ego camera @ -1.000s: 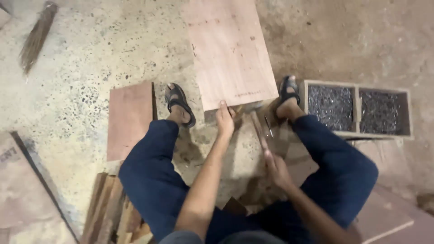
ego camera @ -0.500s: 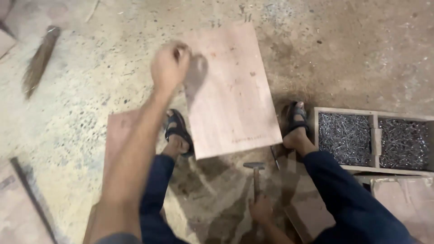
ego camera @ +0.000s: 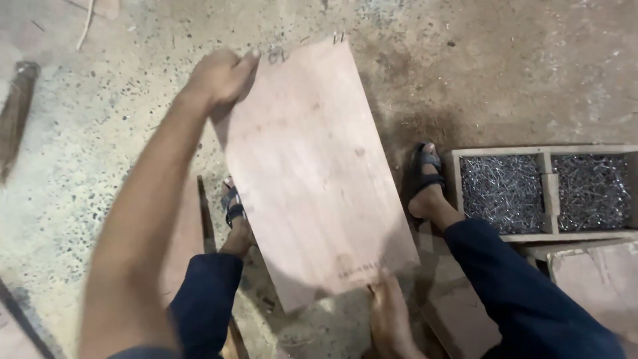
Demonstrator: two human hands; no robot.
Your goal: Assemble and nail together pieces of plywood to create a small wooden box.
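Note:
A rectangular plywood board point(ego camera: 312, 173) is tilted up off the concrete floor between my two sandalled feet. My left hand point(ego camera: 219, 76) grips its far left corner, arm stretched out. My right hand point(ego camera: 389, 312) holds the near bottom edge from below, fingers under the board. Small nail tips stick out at the board's far top edge. The hammer seen earlier is not visible.
A wooden two-compartment box point(ego camera: 545, 193) full of nails stands to the right by my right foot. A plywood piece point(ego camera: 598, 279) lies near it at lower right. A broom point(ego camera: 13, 113) lies at far left. Another board point(ego camera: 186, 233) lies under my left leg.
My left hand reached from the board's near edge to its far corner and lifted it. My right hand let go of the hammer and took the board's near edge.

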